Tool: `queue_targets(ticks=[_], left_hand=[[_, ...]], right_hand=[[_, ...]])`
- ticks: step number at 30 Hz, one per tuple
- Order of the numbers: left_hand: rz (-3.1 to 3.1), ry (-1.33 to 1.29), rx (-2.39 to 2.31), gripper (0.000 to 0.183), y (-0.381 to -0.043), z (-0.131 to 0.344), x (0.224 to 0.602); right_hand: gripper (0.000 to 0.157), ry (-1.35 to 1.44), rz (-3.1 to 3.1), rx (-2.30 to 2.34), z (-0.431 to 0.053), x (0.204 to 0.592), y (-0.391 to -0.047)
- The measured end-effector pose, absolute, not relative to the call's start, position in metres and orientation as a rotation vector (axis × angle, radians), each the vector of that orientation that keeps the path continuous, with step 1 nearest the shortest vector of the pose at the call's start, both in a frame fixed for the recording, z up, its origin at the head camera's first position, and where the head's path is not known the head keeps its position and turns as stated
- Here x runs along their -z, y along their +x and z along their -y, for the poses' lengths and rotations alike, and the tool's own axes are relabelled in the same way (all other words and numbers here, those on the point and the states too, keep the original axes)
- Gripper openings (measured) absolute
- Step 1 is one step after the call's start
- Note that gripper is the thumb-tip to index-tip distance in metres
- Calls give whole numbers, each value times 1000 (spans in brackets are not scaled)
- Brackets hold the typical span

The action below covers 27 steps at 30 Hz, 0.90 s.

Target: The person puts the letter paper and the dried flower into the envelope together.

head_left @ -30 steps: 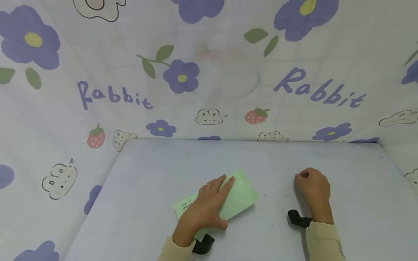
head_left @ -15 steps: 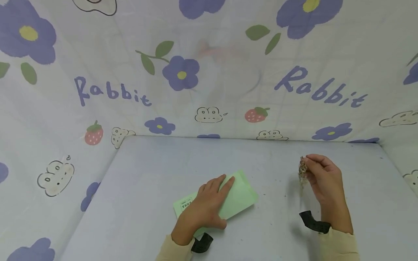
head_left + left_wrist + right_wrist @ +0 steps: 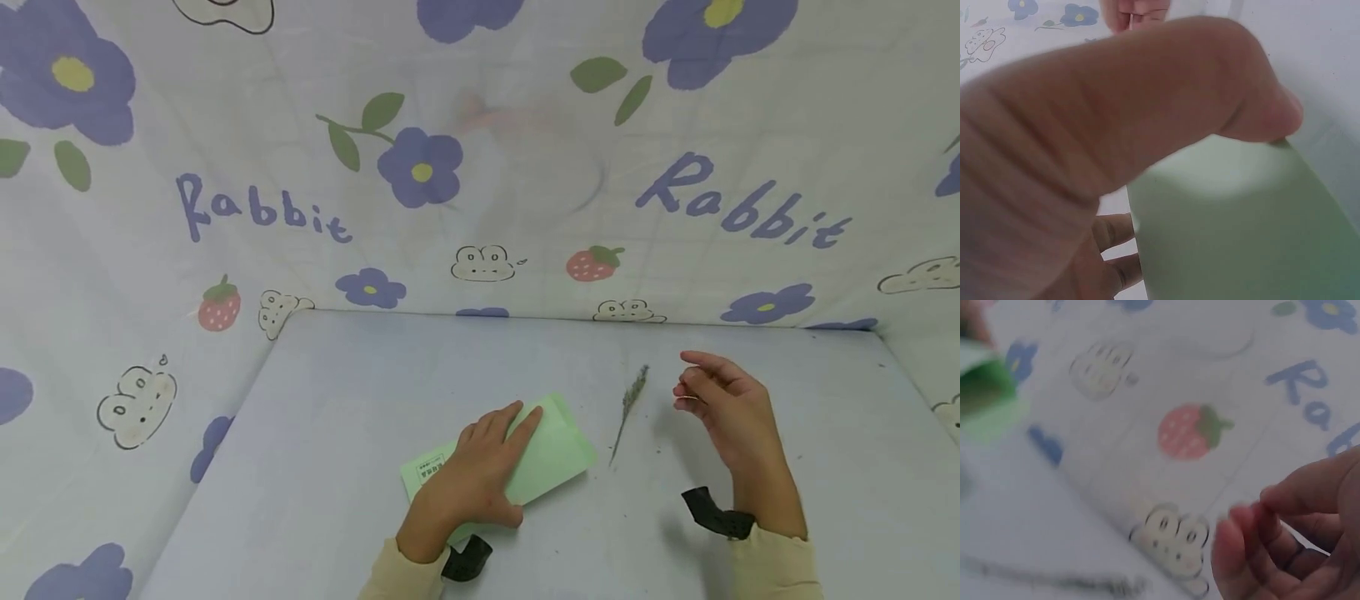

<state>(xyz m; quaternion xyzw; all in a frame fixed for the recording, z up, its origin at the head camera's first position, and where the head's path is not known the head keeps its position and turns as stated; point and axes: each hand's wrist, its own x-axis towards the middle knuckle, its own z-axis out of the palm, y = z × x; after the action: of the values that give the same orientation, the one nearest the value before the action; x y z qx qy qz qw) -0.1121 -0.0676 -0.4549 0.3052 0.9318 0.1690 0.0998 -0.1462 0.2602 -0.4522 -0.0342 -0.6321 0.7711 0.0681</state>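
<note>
My left hand point(image 3: 480, 475) spans a pale green paper envelope point(image 3: 551, 458), its thumb at the near edge and its fingers toward the far edge. In the left wrist view, the thumb bends onto one edge of the envelope point(image 3: 1235, 231) while fingertips point(image 3: 1124, 272) show at the opposite edge. A thin dried flower sprig point(image 3: 634, 396) is on or just above the table, between the envelope and my right hand point(image 3: 731, 417). That hand is raised with loosely bent fingers and nothing in them. The sprig point(image 3: 1116, 586) looks blurred in the right wrist view.
The white table point(image 3: 337, 392) carries small dark crumbs right of the envelope. A printed cloth point(image 3: 517, 200) with flowers and rabbits hangs behind and at both sides. Each wrist wears a black mount point(image 3: 716, 514), and the sleeves are beige.
My right hand has lifted from the table with the dried sprig pinched in it, then let it go; the sprig is now left of the hand. The left hand and envelope have stayed put.
</note>
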Motion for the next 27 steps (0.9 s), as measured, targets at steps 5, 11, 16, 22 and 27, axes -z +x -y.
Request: queue_targets(ticks=[5,11,16,22,27], left_hand=[[-2742,898,-494,121,-112,67,454],[-2747,905,-488,121,-111,67,453],[-2751,921,-499,122,-111,66,453],[-2747,917,-480,122,-111,66,454],[-2761,922,-483,122,-111,68,452]], right_hand=[[29,-205,2615,-1454,-246,469,-154],[31,-59,2800,-992,-208,495,-161],[35,-170,2872,-808,-189,512,-161],[13,-232,2947,-827,-195,508,-160],[19,-235,2950,-1256,-213,484,-161]])
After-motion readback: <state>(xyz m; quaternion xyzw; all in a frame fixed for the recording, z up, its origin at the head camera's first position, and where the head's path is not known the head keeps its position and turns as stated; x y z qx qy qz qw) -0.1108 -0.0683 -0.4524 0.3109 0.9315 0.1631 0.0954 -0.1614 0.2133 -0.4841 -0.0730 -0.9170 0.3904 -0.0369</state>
